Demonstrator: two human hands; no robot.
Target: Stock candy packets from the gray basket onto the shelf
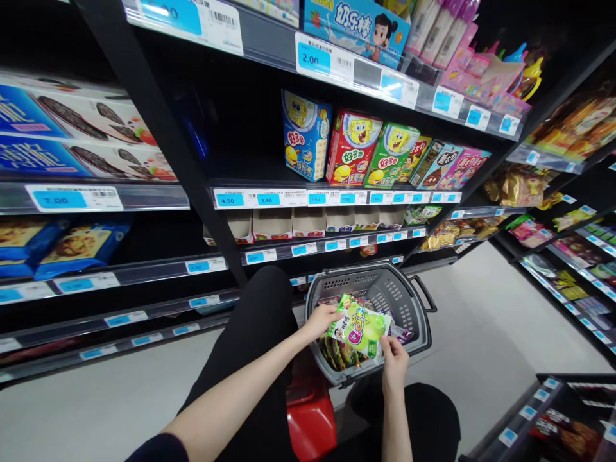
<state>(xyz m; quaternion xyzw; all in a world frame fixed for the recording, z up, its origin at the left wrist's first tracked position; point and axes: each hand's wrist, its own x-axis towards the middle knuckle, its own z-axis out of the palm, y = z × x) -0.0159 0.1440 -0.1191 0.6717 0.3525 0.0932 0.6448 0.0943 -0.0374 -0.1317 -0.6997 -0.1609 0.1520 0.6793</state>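
A green and white candy bag is stretched flat between my two hands, above the grey shopping basket. My left hand pinches its left end. At the opposite end, the fingers of my right hand close on the lower right corner. Beneath the bag, several colourful snack packets lie in the basket, partly covered by the bag and my hands. The basket stands between my knees.
In front, a black shelf holds cartoon snack boxes above a row of open cardboard trays. A red plastic object shows under the basket. Cookie boxes fill a shelf at left. Pale floor stretches right toward another rack.
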